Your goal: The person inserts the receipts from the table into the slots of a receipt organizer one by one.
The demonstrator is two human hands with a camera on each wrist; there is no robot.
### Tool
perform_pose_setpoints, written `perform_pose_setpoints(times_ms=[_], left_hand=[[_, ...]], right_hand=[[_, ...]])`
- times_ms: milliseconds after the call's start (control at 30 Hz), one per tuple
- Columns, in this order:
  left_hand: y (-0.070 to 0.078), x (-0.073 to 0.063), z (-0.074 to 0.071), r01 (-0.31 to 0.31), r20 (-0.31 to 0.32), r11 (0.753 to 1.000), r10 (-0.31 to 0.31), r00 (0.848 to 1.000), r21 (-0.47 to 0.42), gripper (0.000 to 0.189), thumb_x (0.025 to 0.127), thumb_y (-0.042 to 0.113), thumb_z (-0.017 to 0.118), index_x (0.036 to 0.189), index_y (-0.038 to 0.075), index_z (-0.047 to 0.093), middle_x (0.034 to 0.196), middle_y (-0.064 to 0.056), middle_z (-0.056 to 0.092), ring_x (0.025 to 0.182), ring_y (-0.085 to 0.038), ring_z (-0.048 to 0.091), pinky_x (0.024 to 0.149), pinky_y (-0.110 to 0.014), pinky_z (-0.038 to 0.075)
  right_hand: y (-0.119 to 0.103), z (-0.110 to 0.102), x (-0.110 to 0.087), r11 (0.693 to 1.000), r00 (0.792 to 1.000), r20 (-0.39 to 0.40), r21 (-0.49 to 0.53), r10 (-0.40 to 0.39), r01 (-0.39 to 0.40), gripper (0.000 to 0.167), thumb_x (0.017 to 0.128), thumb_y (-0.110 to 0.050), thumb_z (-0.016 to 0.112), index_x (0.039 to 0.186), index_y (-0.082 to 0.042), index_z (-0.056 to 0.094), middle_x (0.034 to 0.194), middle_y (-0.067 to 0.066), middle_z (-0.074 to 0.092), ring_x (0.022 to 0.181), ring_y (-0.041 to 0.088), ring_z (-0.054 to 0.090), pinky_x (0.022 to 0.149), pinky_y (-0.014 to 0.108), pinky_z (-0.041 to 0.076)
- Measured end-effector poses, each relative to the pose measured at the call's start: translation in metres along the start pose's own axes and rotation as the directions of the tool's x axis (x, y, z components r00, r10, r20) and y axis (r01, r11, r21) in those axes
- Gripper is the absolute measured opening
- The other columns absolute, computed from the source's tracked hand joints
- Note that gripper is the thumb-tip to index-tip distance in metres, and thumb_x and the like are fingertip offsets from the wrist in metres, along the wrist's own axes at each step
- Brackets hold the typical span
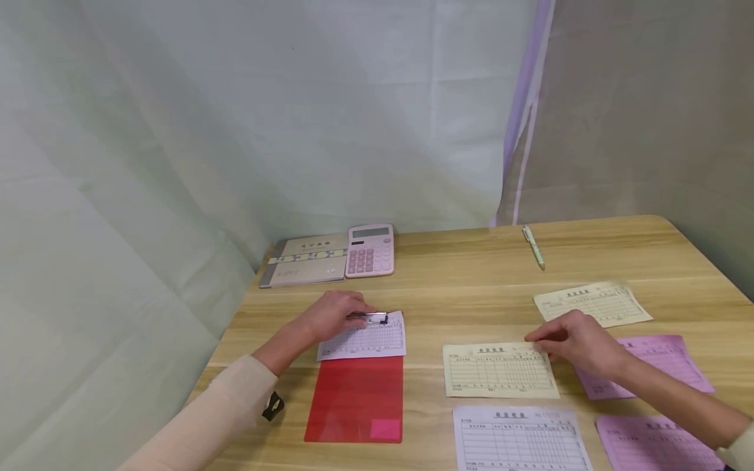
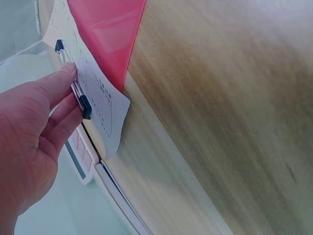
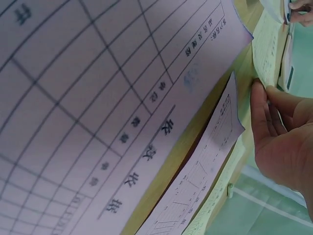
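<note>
My left hand [image 1: 332,317] pinches the metal clip [image 1: 377,318] of a red clipboard [image 1: 359,396]. A white receipt slip [image 1: 365,341] lies under that clip, its near edge lifting from the board in the left wrist view. In the left wrist view the thumb and fingers grip the wire clip [image 2: 77,90] with its black ends. On the right, my right hand [image 1: 580,343] holds the upper right corner of a pale yellow receipt slip [image 1: 497,371] between thumb and fingers. The rest of this slip spreads over the wooden table right of the clipboard.
Another yellow slip [image 1: 595,307], two pink slips [image 1: 677,363] and a white slip [image 1: 518,438] lie around the right hand. A pink calculator [image 1: 370,252] and a notebook [image 1: 306,261] sit at the back left, a pen [image 1: 533,247] at the back right.
</note>
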State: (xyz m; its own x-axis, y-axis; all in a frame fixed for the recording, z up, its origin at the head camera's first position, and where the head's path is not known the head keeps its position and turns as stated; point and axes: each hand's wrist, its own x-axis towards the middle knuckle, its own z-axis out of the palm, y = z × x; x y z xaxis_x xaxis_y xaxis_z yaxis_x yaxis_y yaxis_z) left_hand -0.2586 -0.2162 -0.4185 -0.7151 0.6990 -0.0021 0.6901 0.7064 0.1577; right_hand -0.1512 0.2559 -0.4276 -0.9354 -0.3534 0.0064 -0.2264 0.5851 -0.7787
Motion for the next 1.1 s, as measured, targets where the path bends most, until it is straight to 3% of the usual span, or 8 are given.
perform_pose_setpoints(times_ms=[167,533,800,1100], left_hand=[[0.002,0.0,0.0,0.001,-0.002,1.0,-0.001,1.0,-0.008,0.037,0.093,0.021,0.085,0.129,0.018,0.079,0.098,0.007,0.069,0.085,-0.008,0.058,0.08,-0.03,0.053],[0.003,-0.001,0.0,0.011,-0.006,1.0,-0.011,1.0,-0.009,0.037,0.092,0.02,0.085,0.129,0.018,0.079,0.098,0.007,0.068,0.084,-0.01,0.058,0.08,-0.029,0.053],[0.002,0.001,0.0,0.033,0.01,0.999,-0.033,0.999,0.005,0.038,0.092,0.022,0.085,0.13,0.02,0.079,0.1,0.008,0.069,0.086,-0.009,0.058,0.081,-0.028,0.053],[0.0,0.001,-0.001,0.029,0.017,1.0,-0.029,0.999,0.002,0.038,0.093,0.023,0.085,0.13,0.02,0.079,0.104,0.007,0.071,0.089,-0.009,0.06,0.085,-0.03,0.054]], right_hand=[[-0.006,-0.001,0.003,0.998,0.999,-0.025,0.055,0.033,-0.032,0.015,0.095,0.002,0.075,0.109,0.004,0.08,0.106,0.017,0.079,0.068,0.017,0.07,0.064,0.03,0.058],[-0.037,0.002,0.037,0.977,0.999,0.003,0.211,0.037,-0.036,0.014,0.097,0.003,0.073,0.108,0.01,0.079,0.11,0.022,0.077,0.086,0.021,0.075,0.076,0.039,0.063],[-0.059,0.033,0.071,0.975,0.996,0.029,0.207,0.082,-0.086,0.01,0.095,0.003,0.076,0.102,0.006,0.081,0.104,0.018,0.079,0.079,0.024,0.075,0.074,0.042,0.063],[-0.073,0.08,0.097,0.975,0.993,0.07,0.197,0.091,-0.103,0.01,0.092,0.009,0.076,0.098,0.004,0.082,0.099,0.014,0.079,0.076,0.02,0.072,0.067,0.036,0.062]])
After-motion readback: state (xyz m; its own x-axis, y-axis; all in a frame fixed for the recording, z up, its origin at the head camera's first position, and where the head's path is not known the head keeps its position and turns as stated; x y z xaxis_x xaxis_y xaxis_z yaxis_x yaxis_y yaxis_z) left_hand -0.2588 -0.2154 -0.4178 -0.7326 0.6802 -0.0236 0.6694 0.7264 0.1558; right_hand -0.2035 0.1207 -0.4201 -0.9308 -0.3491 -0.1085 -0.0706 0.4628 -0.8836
